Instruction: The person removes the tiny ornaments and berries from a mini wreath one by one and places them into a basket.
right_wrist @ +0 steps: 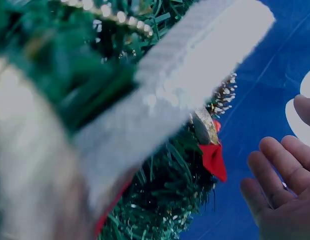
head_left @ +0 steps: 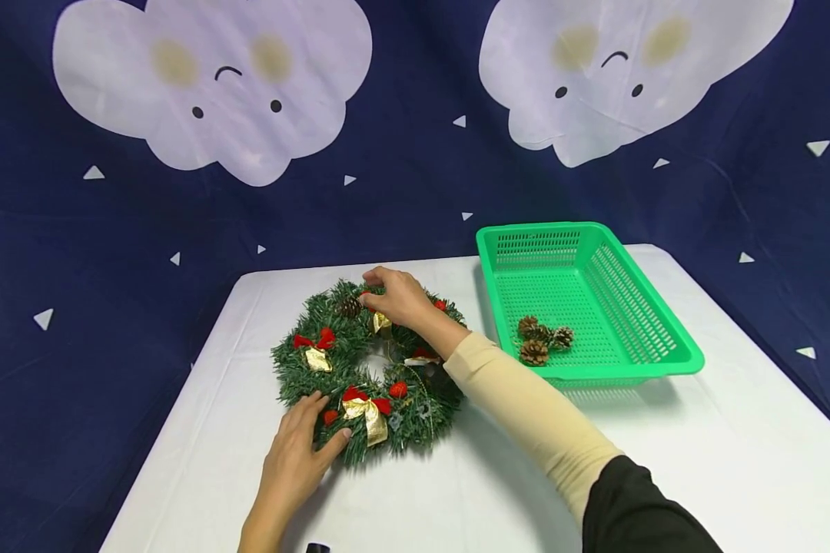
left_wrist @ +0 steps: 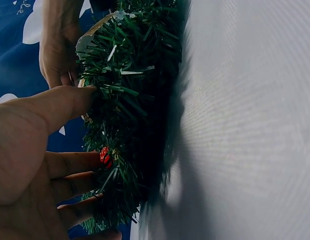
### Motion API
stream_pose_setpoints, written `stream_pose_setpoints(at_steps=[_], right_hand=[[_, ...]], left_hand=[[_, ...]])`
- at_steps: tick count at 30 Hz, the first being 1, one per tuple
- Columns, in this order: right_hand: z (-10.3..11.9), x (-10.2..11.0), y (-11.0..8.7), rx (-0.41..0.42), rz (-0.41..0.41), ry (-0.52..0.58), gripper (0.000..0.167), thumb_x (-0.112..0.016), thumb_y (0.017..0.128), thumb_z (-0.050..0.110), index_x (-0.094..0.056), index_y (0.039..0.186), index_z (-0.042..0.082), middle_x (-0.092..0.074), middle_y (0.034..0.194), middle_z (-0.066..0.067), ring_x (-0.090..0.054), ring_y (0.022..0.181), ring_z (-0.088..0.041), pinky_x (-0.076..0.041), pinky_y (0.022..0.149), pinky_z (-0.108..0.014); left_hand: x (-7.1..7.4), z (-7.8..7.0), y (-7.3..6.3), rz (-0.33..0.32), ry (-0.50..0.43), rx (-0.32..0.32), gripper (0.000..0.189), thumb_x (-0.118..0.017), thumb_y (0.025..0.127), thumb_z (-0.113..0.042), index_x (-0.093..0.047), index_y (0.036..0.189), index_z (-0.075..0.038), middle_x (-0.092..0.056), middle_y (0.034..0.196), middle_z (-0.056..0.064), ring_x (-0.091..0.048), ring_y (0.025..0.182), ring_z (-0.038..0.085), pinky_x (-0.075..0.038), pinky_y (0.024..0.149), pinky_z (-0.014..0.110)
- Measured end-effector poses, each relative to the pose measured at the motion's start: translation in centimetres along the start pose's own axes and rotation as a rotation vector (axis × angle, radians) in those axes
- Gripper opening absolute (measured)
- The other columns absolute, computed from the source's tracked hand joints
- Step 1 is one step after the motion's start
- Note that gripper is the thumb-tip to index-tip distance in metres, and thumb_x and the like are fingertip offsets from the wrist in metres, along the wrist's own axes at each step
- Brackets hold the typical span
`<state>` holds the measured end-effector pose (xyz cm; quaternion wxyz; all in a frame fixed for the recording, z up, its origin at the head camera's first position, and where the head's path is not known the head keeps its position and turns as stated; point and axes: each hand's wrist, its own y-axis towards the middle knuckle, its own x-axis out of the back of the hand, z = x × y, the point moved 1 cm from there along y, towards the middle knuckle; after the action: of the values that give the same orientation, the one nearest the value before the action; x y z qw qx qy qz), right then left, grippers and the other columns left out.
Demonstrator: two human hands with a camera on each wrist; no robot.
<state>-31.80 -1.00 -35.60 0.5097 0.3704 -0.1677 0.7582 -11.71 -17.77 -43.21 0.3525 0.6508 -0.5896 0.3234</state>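
A green Christmas wreath (head_left: 335,384) with red-and-gold bows and red berries lies on the white table. My left hand (head_left: 293,449) rests at its near left edge, fingers and thumb spread. Close up in the left wrist view, the extended fingers (left_wrist: 74,182) touch the green tinsel. Over the wreath's far side, my right hand (head_left: 397,296) is beside a brown pine cone (head_left: 350,307) and a gold bow (head_left: 381,321). The right wrist view shows its fingers (right_wrist: 280,175) loosely bent, with nothing visible in them; contact with the wreath is unclear.
To the right stands a green plastic basket (head_left: 688,357), holding several pine cones (head_left: 535,352) in its near left corner. A small black object (head_left: 317,548) shows at the bottom edge. Behind the white table (head_left: 498,491) hangs a dark blue cloth (head_left: 415,200) with clouds.
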Motion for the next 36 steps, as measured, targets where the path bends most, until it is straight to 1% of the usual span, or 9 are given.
stream_pose_setpoints(at_steps=[6,9,14,18,21,25,29,33,36], right_hand=[[0.2,-0.6,0.5,0.000,0.034,-0.037,0.048,-0.060,0.092,0.034,-0.050,0.136,0.016,-0.057,0.135,-0.003,-0.056,0.120,-0.023,-0.047,0.099,-0.041],[0.1,-0.8,0.7,-0.002,0.033,-0.049,0.048,-0.060,0.092,0.033,-0.050,0.136,0.017,-0.058,0.134,-0.002,-0.056,0.120,-0.022,-0.046,0.100,-0.041],[0.0,-1.2,1.2,0.005,0.041,-0.061,0.048,-0.061,0.092,0.032,-0.050,0.136,0.016,-0.058,0.134,-0.001,-0.059,0.116,-0.021,-0.048,0.097,-0.039],[-0.1,-1.8,1.5,0.011,0.050,-0.087,0.049,-0.061,0.092,0.034,-0.050,0.136,0.016,-0.058,0.134,-0.002,-0.059,0.116,-0.021,-0.047,0.100,-0.039],[-0.1,-2.4,1.7,0.020,0.055,-0.136,0.049,-0.061,0.091,0.035,-0.050,0.136,0.017,-0.059,0.133,-0.001,-0.058,0.117,-0.020,-0.045,0.102,-0.039],[0.1,-2.8,2.0,0.041,0.052,-0.195,0.049,-0.062,0.091,0.035,-0.051,0.135,0.017,-0.060,0.131,-0.001,-0.060,0.112,-0.020,-0.048,0.097,-0.039],[0.3,-2.7,2.3,0.057,0.047,-0.221,0.048,-0.062,0.091,0.035,-0.052,0.134,0.016,-0.061,0.130,-0.002,-0.061,0.109,-0.019,-0.050,0.095,-0.038],[0.6,-2.4,2.5,0.068,0.057,-0.226,0.047,-0.060,0.092,0.035,-0.052,0.134,0.015,-0.060,0.131,-0.002,-0.059,0.115,-0.020,-0.048,0.099,-0.037],[0.9,-2.3,2.7,0.059,0.071,-0.253,0.048,-0.060,0.092,0.036,-0.051,0.135,0.016,-0.059,0.132,-0.001,-0.057,0.118,-0.020,-0.046,0.101,-0.038]], left_hand=[[0.2,0.0,0.1,0.015,0.000,0.010,0.069,-0.065,0.086,-0.045,-0.044,0.141,-0.009,-0.036,0.151,0.011,-0.027,0.141,0.035,-0.031,0.108,0.060],[0.1,0.0,0.1,0.012,0.001,0.007,0.070,-0.065,0.086,-0.046,-0.044,0.141,-0.009,-0.036,0.151,0.011,-0.027,0.141,0.035,-0.031,0.108,0.061],[0.2,0.0,0.2,0.001,0.005,-0.003,0.070,-0.065,0.085,-0.045,-0.044,0.140,-0.008,-0.036,0.151,0.012,-0.027,0.141,0.035,-0.031,0.108,0.061],[0.1,0.0,0.2,-0.001,0.006,-0.008,0.069,-0.066,0.085,-0.044,-0.045,0.140,-0.007,-0.037,0.151,0.012,-0.028,0.140,0.036,-0.031,0.108,0.060],[0.1,0.0,0.2,0.002,0.005,-0.004,0.069,-0.066,0.085,-0.044,-0.045,0.140,-0.008,-0.037,0.151,0.012,-0.028,0.140,0.035,-0.031,0.108,0.060],[0.1,0.1,0.1,-0.002,0.006,0.002,0.069,-0.066,0.085,-0.044,-0.045,0.140,-0.008,-0.037,0.151,0.012,-0.028,0.140,0.035,-0.032,0.108,0.060],[0.1,0.1,0.1,-0.003,0.006,0.002,0.069,-0.066,0.085,-0.044,-0.045,0.140,-0.007,-0.037,0.151,0.012,-0.028,0.141,0.035,-0.031,0.109,0.059],[0.2,0.0,0.1,0.005,0.001,0.006,0.069,-0.066,0.085,-0.043,-0.044,0.140,-0.008,-0.037,0.151,0.012,-0.027,0.141,0.035,-0.030,0.109,0.059],[0.2,-0.1,0.1,0.006,0.001,0.006,0.068,-0.067,0.085,-0.042,-0.045,0.140,-0.008,-0.037,0.151,0.012,-0.027,0.141,0.035,-0.031,0.109,0.059]])
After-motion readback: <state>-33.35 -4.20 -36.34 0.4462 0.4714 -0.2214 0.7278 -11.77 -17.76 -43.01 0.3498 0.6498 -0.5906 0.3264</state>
